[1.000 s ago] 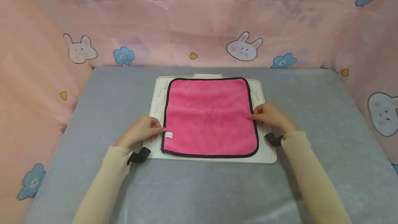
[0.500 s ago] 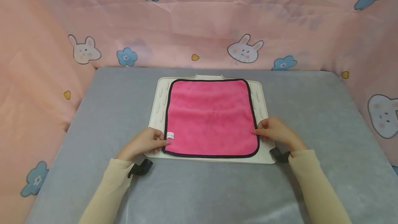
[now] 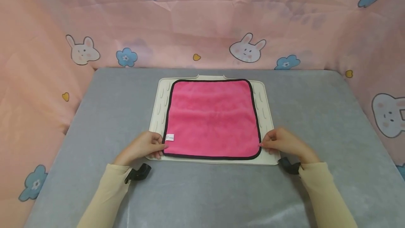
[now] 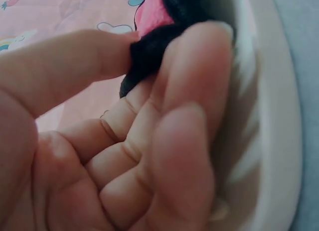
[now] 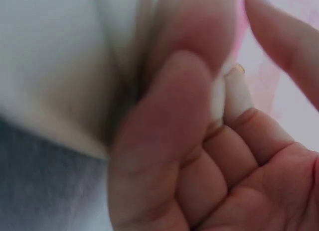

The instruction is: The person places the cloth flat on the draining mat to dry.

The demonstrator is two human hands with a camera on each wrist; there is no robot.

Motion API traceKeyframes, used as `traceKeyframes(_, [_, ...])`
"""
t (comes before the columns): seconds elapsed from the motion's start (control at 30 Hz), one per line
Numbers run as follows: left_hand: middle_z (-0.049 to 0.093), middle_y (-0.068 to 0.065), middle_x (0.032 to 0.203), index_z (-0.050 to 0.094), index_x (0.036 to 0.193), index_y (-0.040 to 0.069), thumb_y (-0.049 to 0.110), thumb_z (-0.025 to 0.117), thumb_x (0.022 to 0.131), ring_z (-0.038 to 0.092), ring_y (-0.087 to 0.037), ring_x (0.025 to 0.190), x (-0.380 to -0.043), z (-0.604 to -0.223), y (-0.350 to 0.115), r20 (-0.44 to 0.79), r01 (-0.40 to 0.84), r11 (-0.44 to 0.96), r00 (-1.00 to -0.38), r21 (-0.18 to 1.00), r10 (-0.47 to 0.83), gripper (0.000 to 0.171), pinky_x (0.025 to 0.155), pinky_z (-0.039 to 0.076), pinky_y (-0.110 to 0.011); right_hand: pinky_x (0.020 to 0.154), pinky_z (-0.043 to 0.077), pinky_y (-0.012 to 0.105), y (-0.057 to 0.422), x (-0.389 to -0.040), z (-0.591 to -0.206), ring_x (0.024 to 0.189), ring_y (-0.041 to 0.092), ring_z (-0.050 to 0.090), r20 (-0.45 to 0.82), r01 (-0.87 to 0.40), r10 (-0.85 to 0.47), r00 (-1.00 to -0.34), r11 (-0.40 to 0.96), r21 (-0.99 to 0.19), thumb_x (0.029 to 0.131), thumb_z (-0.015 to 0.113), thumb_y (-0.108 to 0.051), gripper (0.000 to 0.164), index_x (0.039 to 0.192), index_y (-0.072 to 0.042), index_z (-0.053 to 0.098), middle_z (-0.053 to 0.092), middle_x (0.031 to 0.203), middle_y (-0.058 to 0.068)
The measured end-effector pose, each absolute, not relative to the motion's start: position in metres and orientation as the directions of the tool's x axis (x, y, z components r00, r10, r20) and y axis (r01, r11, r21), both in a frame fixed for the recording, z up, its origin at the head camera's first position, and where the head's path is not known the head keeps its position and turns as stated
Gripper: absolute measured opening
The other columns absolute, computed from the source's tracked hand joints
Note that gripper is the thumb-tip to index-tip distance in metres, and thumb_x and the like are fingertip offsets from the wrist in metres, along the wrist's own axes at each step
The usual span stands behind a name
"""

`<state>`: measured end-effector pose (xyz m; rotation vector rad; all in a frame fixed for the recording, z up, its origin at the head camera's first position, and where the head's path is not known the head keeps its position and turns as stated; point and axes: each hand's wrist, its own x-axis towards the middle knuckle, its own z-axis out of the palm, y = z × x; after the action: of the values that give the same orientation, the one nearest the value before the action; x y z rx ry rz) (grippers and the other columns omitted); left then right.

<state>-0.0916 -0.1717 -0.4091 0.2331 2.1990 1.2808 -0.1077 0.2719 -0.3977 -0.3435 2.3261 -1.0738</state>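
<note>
A pink towel (image 3: 212, 119) with black edging lies spread flat on a cream plastic tray (image 3: 267, 115). A small white label (image 3: 169, 137) shows near its front left corner. My left hand (image 3: 143, 147) pinches the towel's left edge close to that corner. The left wrist view shows the black edging (image 4: 149, 52) between thumb and fingers. At the front right corner, my right hand (image 3: 283, 143) pinches the towel's right edge, thumb on top. In the right wrist view only a sliver of pink towel (image 5: 241, 27) shows beside the blurred fingers.
The tray lies on a grey cloth-covered table (image 3: 202, 192), towards its back edge. A pink curtain (image 3: 196, 20) printed with rabbits and flowers stands behind and at both sides. Black wrist mounts (image 3: 139, 172) sit at both sleeves' cuffs.
Both hands have moved down along the towel's side edges towards its front corners. The towel and tray have stayed nearly in place.
</note>
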Motion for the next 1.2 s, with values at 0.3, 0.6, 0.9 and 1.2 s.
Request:
traceKeyframes(0.3, [0.064,-0.005,0.062,0.054,0.069,0.001,0.014,0.066,0.088,0.062,-0.014,0.052,-0.091,-0.409,-0.171,-0.394,-0.126,0.532,-0.814,0.837,0.427,0.026,0.047,0.047,-0.022,0.050,0.042,0.025,0.260,-0.109,-0.398,0.055,0.013,0.055,-0.427,0.102,-0.350,-0.834,0.662,-0.743,0.087,0.067,-0.016,0.025,0.068,-0.001,0.059,0.057,0.059,0.002])
traceKeyframes(0.6, [0.066,-0.008,0.064,0.054,0.071,-0.001,0.011,0.066,0.088,0.063,-0.014,0.055,-0.090,-0.413,-0.173,-0.380,-0.127,0.487,-0.800,0.864,0.465,0.024,0.050,0.051,-0.024,0.049,0.043,0.023,0.261,-0.106,-0.399,0.054,0.015,0.059,-0.430,0.116,-0.380,-0.819,0.624,-0.773,0.086,0.067,-0.010,0.030,0.062,-0.005,0.050,0.056,0.056,0.003])
traceKeyframes(0.9, [0.066,-0.009,0.066,0.049,0.069,0.000,0.005,0.064,0.088,0.063,-0.014,0.058,-0.087,-0.414,-0.179,-0.365,-0.138,0.434,-0.787,0.890,0.498,0.024,0.055,0.053,-0.026,0.052,0.048,0.025,0.269,-0.100,-0.401,0.055,0.015,0.060,-0.439,0.158,-0.400,-0.805,0.569,-0.807,0.088,0.066,-0.011,0.030,0.065,-0.002,0.049,0.059,0.060,0.007])
traceKeyframes(1.2, [0.065,-0.012,0.075,0.050,0.080,-0.005,0.000,0.065,0.086,0.068,-0.020,0.070,-0.083,-0.419,-0.180,-0.298,-0.123,0.333,-0.784,0.935,0.545,0.016,0.062,0.055,-0.029,0.050,0.047,0.023,0.266,-0.098,-0.404,0.053,0.011,0.057,-0.422,0.135,-0.392,-0.818,0.582,-0.802,0.087,0.066,-0.008,0.029,0.064,-0.002,0.049,0.057,0.058,0.005])
